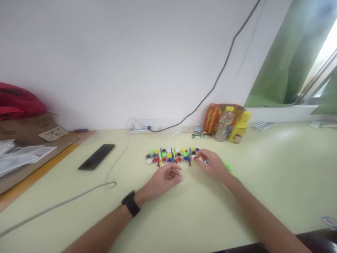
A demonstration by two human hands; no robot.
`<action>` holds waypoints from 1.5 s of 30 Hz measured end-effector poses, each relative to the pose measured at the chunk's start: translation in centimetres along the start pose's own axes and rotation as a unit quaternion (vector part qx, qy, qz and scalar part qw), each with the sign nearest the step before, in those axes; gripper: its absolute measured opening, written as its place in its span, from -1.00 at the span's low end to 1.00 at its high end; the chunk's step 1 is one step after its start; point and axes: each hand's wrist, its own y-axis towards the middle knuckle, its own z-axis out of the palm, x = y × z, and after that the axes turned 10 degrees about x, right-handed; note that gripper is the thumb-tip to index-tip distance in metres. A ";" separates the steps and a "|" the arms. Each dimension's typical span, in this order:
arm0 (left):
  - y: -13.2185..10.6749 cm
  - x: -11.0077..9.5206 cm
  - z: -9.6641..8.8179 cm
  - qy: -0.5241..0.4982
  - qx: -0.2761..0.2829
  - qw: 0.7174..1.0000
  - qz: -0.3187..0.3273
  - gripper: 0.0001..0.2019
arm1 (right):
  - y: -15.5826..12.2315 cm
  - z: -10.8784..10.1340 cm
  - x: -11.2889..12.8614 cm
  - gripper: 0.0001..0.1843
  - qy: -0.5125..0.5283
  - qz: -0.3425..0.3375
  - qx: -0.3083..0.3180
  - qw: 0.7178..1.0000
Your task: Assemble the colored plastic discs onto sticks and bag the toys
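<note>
A strip of small paint pots (172, 155) with colored lids and thin brushes between them lies on the pale green table (184, 211). My right hand (212, 164) rests at the strip's right end, fingers pinched near a red-lidded pot, with a bit of blue showing by the fingers. My left hand (164, 179), a black watch on its wrist, lies on the table just in front of the pots with its fingers loosely curled, holding nothing that I can see.
A black phone (96, 156) and a grey cable (65, 200) lie to the left. A power strip (140, 128), glasses (201, 135), two bottles (231, 128) and a snack bag stand by the wall. Papers and cardboard sit far left. A green bit (228, 166) lies right of my hand.
</note>
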 end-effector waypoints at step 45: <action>0.2 -0.1 0.0 -0.036 0.002 0.999 0.024 -0.70 | -1.7 2.0 6.2 -0.82 0.318 -0.067 0.169 0.931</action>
